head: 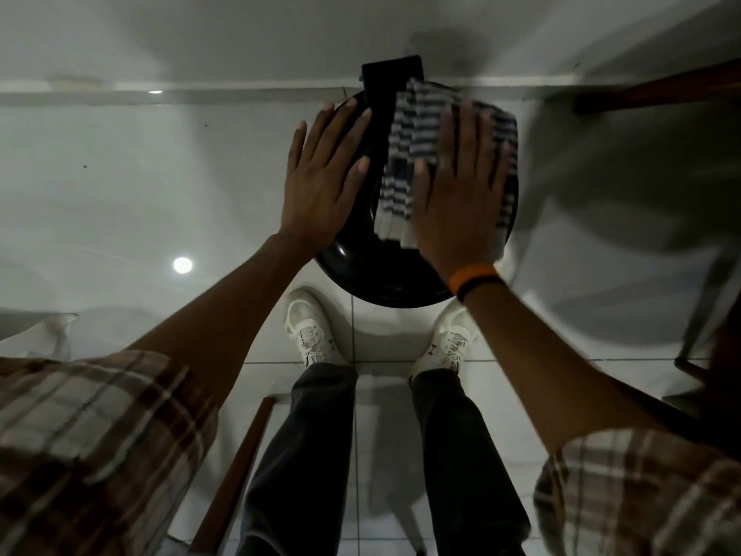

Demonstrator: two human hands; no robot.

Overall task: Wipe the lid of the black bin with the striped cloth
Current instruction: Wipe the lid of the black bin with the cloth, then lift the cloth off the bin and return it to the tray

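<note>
The black bin's round glossy lid (373, 270) lies below me, near the wall, with a black hinge block (391, 76) at its far edge. A blue-and-white striped cloth (405, 154) is spread over the lid's right half. My right hand (461, 186), with orange and black bands at the wrist, presses flat on the cloth, fingers spread. My left hand (320, 174) rests flat on the lid's left rim, fingers apart, holding nothing. The lid's right edge is hidden under the cloth and hand.
The bin stands on a pale tiled floor against a white wall (240, 42). My two white shoes (310, 335) stand just in front of it. A dark wooden piece (657, 92) juts in at upper right, and a wooden bar (236, 475) slants at lower left.
</note>
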